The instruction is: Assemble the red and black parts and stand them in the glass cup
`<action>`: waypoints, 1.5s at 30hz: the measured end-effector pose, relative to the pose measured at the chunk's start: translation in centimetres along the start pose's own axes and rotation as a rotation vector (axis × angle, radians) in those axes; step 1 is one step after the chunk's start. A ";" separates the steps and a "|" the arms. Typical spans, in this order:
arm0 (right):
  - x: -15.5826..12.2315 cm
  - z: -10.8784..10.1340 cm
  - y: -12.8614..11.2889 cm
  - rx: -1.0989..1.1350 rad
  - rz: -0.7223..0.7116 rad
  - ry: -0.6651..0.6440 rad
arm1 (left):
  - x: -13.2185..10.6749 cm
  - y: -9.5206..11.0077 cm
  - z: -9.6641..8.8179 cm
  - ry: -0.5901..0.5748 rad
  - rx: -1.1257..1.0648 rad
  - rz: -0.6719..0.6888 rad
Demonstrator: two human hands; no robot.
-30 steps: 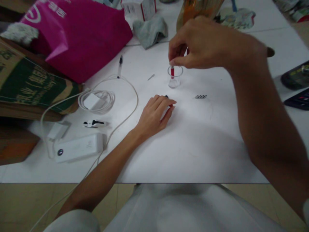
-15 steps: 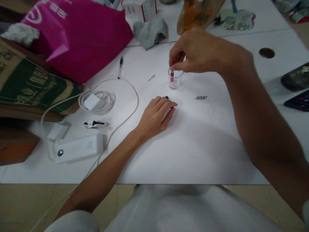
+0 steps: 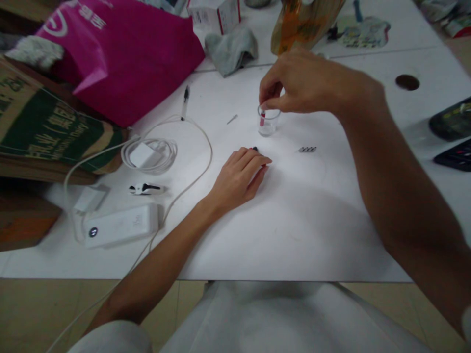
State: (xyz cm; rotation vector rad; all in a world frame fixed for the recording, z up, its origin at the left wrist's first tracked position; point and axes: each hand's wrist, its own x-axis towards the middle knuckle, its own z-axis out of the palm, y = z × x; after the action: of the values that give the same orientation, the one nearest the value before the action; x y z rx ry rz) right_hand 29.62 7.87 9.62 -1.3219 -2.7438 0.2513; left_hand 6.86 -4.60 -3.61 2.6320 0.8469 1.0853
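Note:
My right hand pinches the top of a small red stick-like piece whose lower end is inside a small clear cup. The cup stands upright on the white table. Nearer to me, my left hand rests on the tabletop with its fingers curled. A small dark tip pokes out past those fingers; the rest of that item is hidden. To the right of the left hand lies a small dark coil-like piece. A thin, short sliver lies left of the cup.
On the left are a pen, a coiled white cable, nail clippers and a white power bank. A magenta bag and a grey cloth lie behind. A round hole and a dark bottle are at right.
The view has shifted very slightly. Both hands, the red piece and the cup keep nearly the same places.

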 end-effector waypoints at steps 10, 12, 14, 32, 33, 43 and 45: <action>-0.2 0.2 0.0 -0.009 -0.020 0.028 | 0.0 0.0 -0.1 -0.001 0.006 0.008; -0.2 0.3 0.2 0.004 -0.031 0.049 | 0.0 0.0 -0.1 -0.010 0.003 -0.004; -0.1 0.3 0.3 0.016 -0.048 0.053 | 0.0 0.0 -0.1 -0.026 0.002 -0.018; 0.0 -0.2 0.0 0.029 -0.047 0.004 | 0.1 0.1 -0.3 -0.007 0.017 0.016; -0.1 -0.2 -0.1 0.040 -0.045 0.006 | 0.1 0.1 -0.3 -0.005 0.016 0.018; -0.5 -0.8 -0.7 0.080 -0.015 -0.013 | 0.1 0.0 -0.3 -0.036 0.013 -0.010; -0.5 -0.8 -0.7 0.087 -0.015 -0.011 | 0.1 0.0 -0.3 -0.027 0.014 -0.004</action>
State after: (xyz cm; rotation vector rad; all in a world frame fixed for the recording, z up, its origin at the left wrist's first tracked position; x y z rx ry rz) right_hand 29.50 7.13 10.49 -1.2816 -2.7167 0.3728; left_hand 6.72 -4.62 -3.34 2.6486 0.8572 1.0443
